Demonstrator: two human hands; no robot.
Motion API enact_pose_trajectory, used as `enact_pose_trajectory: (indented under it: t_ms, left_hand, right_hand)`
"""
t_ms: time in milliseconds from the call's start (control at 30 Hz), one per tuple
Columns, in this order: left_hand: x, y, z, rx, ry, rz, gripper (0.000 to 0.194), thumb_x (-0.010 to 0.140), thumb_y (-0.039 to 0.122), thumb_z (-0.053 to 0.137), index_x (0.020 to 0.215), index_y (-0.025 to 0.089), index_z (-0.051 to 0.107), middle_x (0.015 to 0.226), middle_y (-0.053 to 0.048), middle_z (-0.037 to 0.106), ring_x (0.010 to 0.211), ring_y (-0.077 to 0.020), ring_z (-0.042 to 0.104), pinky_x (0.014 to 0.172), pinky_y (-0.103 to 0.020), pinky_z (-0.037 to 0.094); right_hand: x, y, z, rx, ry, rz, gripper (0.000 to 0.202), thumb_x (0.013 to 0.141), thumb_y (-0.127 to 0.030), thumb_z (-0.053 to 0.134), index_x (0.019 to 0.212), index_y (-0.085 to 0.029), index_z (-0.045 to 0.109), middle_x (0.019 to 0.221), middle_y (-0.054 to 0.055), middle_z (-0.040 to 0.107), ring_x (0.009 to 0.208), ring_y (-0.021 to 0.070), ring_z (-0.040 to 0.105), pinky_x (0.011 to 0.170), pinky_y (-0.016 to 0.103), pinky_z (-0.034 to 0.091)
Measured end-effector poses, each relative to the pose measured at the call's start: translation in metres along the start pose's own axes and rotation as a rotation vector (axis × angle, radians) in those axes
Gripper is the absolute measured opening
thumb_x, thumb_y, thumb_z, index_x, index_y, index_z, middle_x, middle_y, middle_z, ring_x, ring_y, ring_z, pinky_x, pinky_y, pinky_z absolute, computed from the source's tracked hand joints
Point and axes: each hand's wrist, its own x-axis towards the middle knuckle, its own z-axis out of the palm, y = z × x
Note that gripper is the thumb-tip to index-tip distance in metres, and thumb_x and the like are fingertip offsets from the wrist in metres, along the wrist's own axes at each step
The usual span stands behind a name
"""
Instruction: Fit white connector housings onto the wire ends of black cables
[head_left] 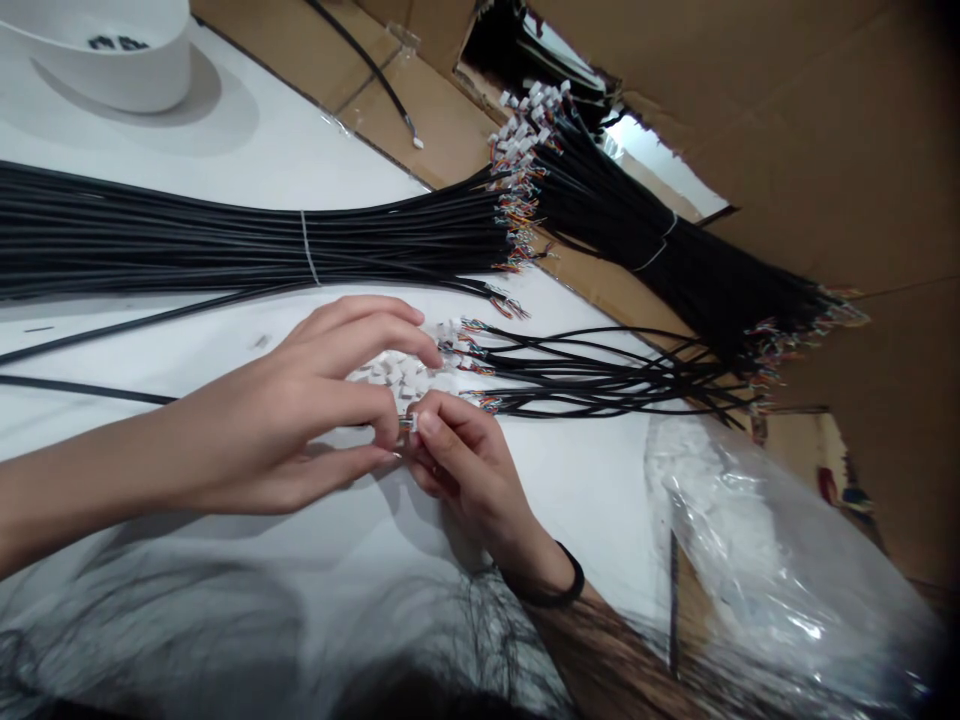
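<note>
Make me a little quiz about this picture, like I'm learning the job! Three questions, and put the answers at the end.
1. Which wrist wears the dark band?
A) the left
B) the right

2. True or false: the white bowl has small dark pieces inside it.

3. Fill in the missing word: the thumb and finger of the right hand pinch a small white ____ with coloured wires.

Key:
1. B, the right
2. True
3. connector

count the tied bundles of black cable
2: the left bundle lies across the table beyond the left hand; the right bundle lies against the cardboard. Others may be hidden.
</note>
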Motion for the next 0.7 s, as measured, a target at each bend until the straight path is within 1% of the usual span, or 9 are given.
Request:
enact_pose_trajectory:
  t_ms: [133, 333, 433, 533, 700]
  left_hand:
    - [0.002, 0.003, -0.0051, -0.078, 0.039, -0.075, 0.011, 0.086, 0.019, 0.058, 0.076, 0.022, 0.061, 0.121, -0.007, 0.055, 0.124, -0.0237, 0.043, 0.104, -0.038, 0.036]
    - [0.0004, 0.0033, -0.0035, -0.071, 0.062, -0.133, 0.013, 0.086, 0.02, 0.058, 0.074, 0.021, 0.064, 0.119, -0.004, 0.051, 0.115, -0.0185, 0.05, 0.097, -0.03, 0.04]
    - [-0.0005, 0.0029, -0.0018, -0.069, 0.065, -0.115, 0.012, 0.086, 0.017, 0.058, 0.076, 0.022, 0.064, 0.12, -0.004, 0.051, 0.114, -0.0187, 0.051, 0.095, -0.03, 0.041]
    - [-0.0006, 0.0027, -0.0011, -0.051, 0.086, -0.067, 0.012, 0.087, 0.016, 0.057, 0.077, 0.021, 0.062, 0.121, -0.005, 0.05, 0.114, -0.0189, 0.051, 0.095, -0.029, 0.041]
    - [-0.0002, 0.0029, -0.0007, -0.035, 0.052, -0.032, 0.01, 0.088, 0.015, 0.056, 0.082, 0.02, 0.063, 0.121, -0.007, 0.049, 0.116, -0.0184, 0.05, 0.096, -0.028, 0.041]
  right_hand:
    - [0.0003, 0.0015, -0.0021, 0.002, -0.027, -0.009, 0.027, 0.093, -0.033, 0.06, 0.075, -0.016, 0.051, 0.059, -0.007, 0.037, 0.043, 0.0024, 0.028, 0.04, 0.016, 0.021]
    - [0.0004, 0.0016, -0.0016, -0.068, -0.068, -0.042, 0.026, 0.092, -0.034, 0.062, 0.076, -0.016, 0.053, 0.057, -0.007, 0.039, 0.044, 0.0031, 0.03, 0.041, 0.017, 0.023]
    - [0.0001, 0.0012, -0.0009, -0.093, -0.063, -0.037, 0.026, 0.092, -0.035, 0.062, 0.076, -0.016, 0.053, 0.057, -0.007, 0.039, 0.044, 0.0035, 0.031, 0.041, 0.017, 0.024]
    - [-0.0002, 0.0008, -0.0005, -0.106, -0.059, -0.026, 0.028, 0.091, -0.037, 0.062, 0.075, -0.016, 0.053, 0.056, -0.007, 0.039, 0.043, 0.0037, 0.031, 0.041, 0.018, 0.024]
    - [-0.0002, 0.0012, -0.0008, -0.083, -0.059, -0.011, 0.028, 0.092, -0.037, 0.062, 0.075, -0.016, 0.053, 0.058, -0.007, 0.037, 0.043, 0.003, 0.03, 0.04, 0.018, 0.023]
